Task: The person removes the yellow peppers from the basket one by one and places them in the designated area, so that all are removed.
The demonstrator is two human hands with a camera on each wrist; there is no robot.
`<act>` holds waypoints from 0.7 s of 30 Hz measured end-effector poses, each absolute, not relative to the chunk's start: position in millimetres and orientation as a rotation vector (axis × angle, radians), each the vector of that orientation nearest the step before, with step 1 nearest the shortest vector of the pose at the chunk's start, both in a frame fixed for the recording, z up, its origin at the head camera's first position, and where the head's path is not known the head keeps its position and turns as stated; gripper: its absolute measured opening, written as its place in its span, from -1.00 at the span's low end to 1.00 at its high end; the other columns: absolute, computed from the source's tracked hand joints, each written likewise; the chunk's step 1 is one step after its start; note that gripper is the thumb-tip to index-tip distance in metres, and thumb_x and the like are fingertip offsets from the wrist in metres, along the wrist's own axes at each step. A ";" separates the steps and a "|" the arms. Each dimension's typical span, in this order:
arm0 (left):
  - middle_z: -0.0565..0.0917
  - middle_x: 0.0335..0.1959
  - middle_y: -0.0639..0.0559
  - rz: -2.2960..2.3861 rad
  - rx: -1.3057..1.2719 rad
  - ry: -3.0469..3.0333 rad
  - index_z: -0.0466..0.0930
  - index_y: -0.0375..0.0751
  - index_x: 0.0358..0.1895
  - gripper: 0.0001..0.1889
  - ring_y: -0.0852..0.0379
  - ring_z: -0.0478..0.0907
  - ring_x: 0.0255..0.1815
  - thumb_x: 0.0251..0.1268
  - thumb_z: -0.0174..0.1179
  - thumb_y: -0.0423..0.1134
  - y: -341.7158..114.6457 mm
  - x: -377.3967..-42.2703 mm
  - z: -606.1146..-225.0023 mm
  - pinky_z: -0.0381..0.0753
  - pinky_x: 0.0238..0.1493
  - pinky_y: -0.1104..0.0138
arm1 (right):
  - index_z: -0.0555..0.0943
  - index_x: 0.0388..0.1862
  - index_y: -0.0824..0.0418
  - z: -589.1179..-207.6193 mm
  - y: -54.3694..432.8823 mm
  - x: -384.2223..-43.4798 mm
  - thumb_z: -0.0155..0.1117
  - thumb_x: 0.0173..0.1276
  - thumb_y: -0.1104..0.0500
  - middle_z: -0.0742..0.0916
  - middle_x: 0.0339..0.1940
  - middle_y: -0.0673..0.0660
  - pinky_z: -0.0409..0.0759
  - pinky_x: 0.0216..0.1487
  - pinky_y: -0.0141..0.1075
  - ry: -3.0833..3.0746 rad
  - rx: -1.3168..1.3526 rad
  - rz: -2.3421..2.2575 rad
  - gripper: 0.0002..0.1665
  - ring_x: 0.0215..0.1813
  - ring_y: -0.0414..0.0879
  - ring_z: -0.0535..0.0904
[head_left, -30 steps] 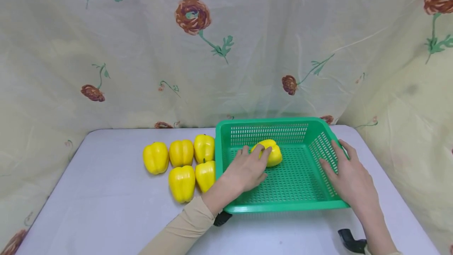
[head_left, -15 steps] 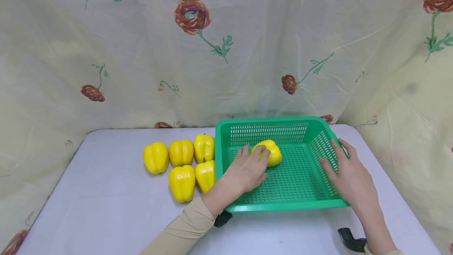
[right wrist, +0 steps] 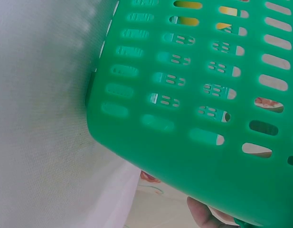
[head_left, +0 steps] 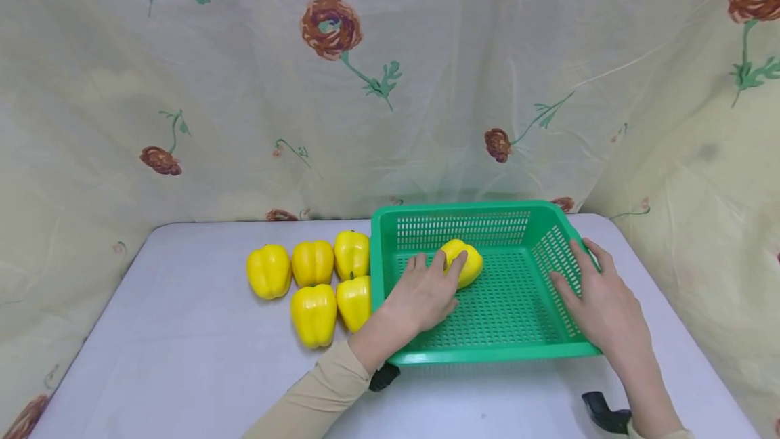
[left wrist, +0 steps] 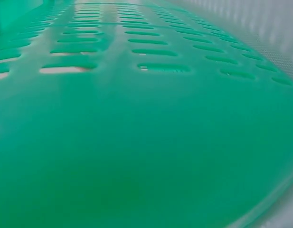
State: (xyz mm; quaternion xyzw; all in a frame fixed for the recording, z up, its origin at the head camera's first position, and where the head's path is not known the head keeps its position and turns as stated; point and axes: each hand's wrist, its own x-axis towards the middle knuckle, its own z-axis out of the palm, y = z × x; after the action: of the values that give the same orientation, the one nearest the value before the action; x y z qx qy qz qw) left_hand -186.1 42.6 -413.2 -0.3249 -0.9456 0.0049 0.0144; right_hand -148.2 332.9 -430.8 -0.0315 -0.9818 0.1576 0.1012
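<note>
In the head view a green plastic basket [head_left: 487, 356] stands on the right half of the table. One yellow bell pepper [head_left: 468, 268] lies inside it, towards the back left. My left hand [head_left: 423, 293] reaches over the basket's left rim, its bent fingers on the near left side of that pepper; the fingertips are partly hidden. At the right rim my right hand [head_left: 609, 307] grips the basket wall, thumb on the inner side. The right wrist view shows the basket's slotted wall [right wrist: 193, 156] and a fingertip [right wrist: 203, 213] at its edge. Only green basket wall [left wrist: 137, 133] fills the left wrist view.
Several more yellow bell peppers [head_left: 313, 316] sit in a cluster on the white table [head_left: 183, 358], close against the basket's left side. A flower-patterned curtain [head_left: 426, 120] hangs behind and beside the table. Black straps or mounts [head_left: 603, 415] show near the wrists.
The pepper in the basket has turned a little and shifted slightly left under my left fingers. My right hand and the basket have stayed in place.
</note>
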 end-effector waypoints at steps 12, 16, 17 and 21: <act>0.34 0.70 -0.08 -0.021 -1.021 -3.006 0.30 -0.13 0.58 -0.28 -0.38 0.44 0.60 0.54 0.32 0.08 44.1 -190.8 -408.4 0.56 0.56 -0.11 | 0.17 0.73 0.36 -431.9 333.5 -148.8 0.16 0.68 -0.09 0.29 0.64 0.56 0.66 -0.17 0.43 -2.892 -0.080 0.467 -0.12 0.17 0.66 0.59; 0.37 0.69 -0.03 -0.041 -1.024 -3.016 0.21 -0.07 0.63 -0.25 -0.34 0.52 0.53 0.54 0.32 0.05 45.0 -193.1 -409.6 0.59 0.53 -0.06 | 0.17 0.73 0.36 -431.3 333.2 -148.5 0.15 0.68 -0.09 0.28 0.65 0.56 0.65 -0.14 0.45 -2.894 -0.084 0.467 -0.12 0.19 0.66 0.59; 0.38 0.67 -0.03 -0.036 -1.020 -3.008 0.19 -0.04 0.65 -0.23 -0.32 0.55 0.48 0.54 0.33 0.05 45.1 -193.2 -410.0 0.61 0.51 -0.03 | 0.17 0.73 0.35 -431.2 333.1 -148.4 0.15 0.69 -0.09 0.28 0.65 0.56 0.65 -0.15 0.44 -2.894 -0.086 0.468 -0.12 0.19 0.66 0.59; 0.40 0.62 -0.02 0.021 -1.002 -2.984 0.17 0.07 0.71 -0.20 -0.25 0.62 0.29 0.54 0.34 0.02 46.5 -193.4 -411.0 0.65 0.42 0.04 | 0.17 0.73 0.36 -430.8 332.9 -147.8 0.16 0.68 -0.09 0.30 0.64 0.57 0.66 -0.18 0.42 -2.884 -0.080 0.471 -0.12 0.14 0.65 0.61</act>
State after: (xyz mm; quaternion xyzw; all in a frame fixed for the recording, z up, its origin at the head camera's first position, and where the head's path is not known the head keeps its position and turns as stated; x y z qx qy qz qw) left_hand -193.4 46.5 -411.0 -0.3183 -0.9480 0.0067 -0.0031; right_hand -147.8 332.9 -430.8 -0.0272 -0.9807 0.1601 0.1089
